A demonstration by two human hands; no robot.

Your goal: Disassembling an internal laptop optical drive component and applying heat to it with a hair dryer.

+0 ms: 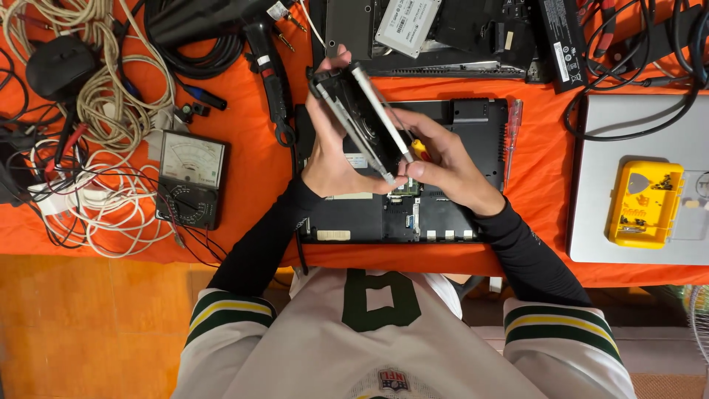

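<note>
Beside laptop (pixel 635 118), yellow case (pixel 644 205) — tiny screws inside, left hand (pixel 330 159) gripping drive (pixel 354 118)

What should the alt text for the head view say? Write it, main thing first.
A person's left hand holds a drive in a metal bracket above an opened black laptop while the right hand works a yellow-handled screwdriver against it. The orange table also holds an analog multimeter, tangled cables and a yellow screw box.
</note>
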